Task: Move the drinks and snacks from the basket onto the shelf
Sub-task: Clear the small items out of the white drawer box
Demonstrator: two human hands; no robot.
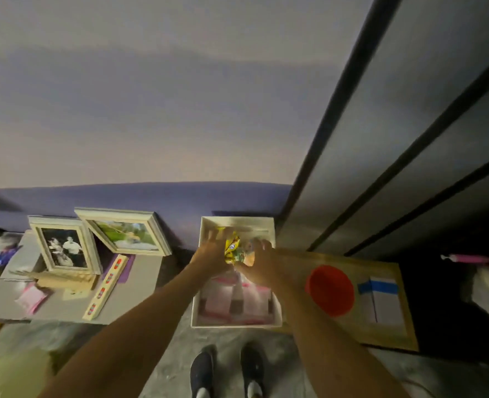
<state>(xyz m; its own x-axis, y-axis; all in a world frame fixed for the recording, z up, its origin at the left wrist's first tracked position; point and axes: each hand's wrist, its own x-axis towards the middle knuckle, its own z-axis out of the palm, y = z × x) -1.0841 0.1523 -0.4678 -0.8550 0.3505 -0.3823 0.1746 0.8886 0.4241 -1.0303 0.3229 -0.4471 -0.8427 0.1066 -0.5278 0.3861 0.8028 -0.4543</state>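
Observation:
A white box-like basket (pixel 197 294) sits on the floor by the purple wall. Both my hands reach into it. My left hand (pixel 213 251) and my right hand (pixel 259 262) close together around a bunch of yellow snack packets (pixel 233 249), held just above the basket's far half. Pink and white packets (pixel 237 300) lie in the near half of the basket. The dark shelf unit (pixel 409 156) rises to the right, its boards seen from below.
Two picture frames (pixel 62 245) lean at the left on a grey board with a long wooden strip. A red bowl (pixel 330 290) and a white box with blue tape (pixel 379 297) rest on a wooden board at the right. My shoes (pixel 226 369) stand below.

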